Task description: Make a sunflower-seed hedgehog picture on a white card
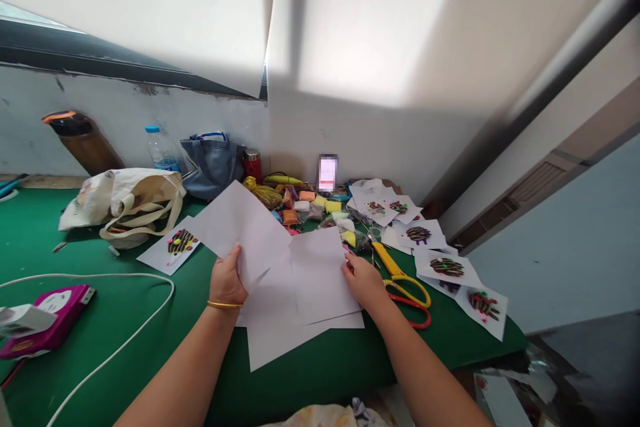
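Observation:
My left hand (229,278), a gold-coloured bangle at its wrist, grips a blank white sheet of paper (237,227) with the thumb on top. That sheet is raised and tilted over the others. My right hand (363,280) has its fingers curled at the right edge of another blank white paper sheet (323,273), pinching it; the fingertips are partly hidden. More plain white paper (280,347) lies beneath, overlapping on the green table. Just right of my right hand rest large scissors (407,287) with yellow and red handles and a yellow utility knife (387,258).
Coloured clay packets (305,205) and a propped phone (328,173) stand behind the paper. Decorated cards (447,268) spread along the right; one card (177,243) lies left. A canvas bag (125,203), blue bag (213,163), bottles, magenta power strip (55,320) and white cable (135,333) occupy the left.

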A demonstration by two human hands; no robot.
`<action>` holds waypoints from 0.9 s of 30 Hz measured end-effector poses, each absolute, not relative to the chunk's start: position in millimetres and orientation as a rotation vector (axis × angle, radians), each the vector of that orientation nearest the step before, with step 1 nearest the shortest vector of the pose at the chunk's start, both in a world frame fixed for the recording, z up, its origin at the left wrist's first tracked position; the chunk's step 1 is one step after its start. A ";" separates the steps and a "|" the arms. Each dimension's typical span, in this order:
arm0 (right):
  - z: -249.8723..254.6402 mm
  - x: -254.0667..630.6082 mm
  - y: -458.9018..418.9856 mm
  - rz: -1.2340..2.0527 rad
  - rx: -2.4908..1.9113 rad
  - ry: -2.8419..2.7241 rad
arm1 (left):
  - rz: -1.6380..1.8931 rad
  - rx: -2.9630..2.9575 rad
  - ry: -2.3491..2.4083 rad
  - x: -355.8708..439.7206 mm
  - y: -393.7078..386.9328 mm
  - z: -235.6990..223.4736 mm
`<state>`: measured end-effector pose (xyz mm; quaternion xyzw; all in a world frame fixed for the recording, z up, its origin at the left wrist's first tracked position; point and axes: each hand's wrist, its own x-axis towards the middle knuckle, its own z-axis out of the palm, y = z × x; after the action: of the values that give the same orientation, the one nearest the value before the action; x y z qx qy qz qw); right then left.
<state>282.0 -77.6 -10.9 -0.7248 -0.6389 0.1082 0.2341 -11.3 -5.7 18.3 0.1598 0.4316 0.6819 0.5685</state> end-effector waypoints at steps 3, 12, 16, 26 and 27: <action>-9.4 278.3 -77.3 0.202 -1.876 -1.779 | 1.380 0.470 0.920 -4.5 -13.9 13.8; 5.7 255.0 -66.0 0.573 -1.203 -1.814 | 0.916 0.686 0.785 13.0 -36.2 11.1; 10.2 247.1 -56.8 0.618 -1.176 -1.753 | 0.920 0.688 0.762 11.4 -36.4 12.3; 7.6 231.1 -58.8 0.849 -0.937 -1.549 | 0.874 0.579 0.813 10.1 -32.1 12.4; 4.0 232.2 -57.9 0.846 -0.945 -1.512 | 0.869 0.578 0.810 10.5 -32.2 12.5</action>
<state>232.2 -57.9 4.0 -0.3994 -0.6392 0.3575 0.5514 10.5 -32.2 12.5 0.2684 0.3761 0.4037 0.7896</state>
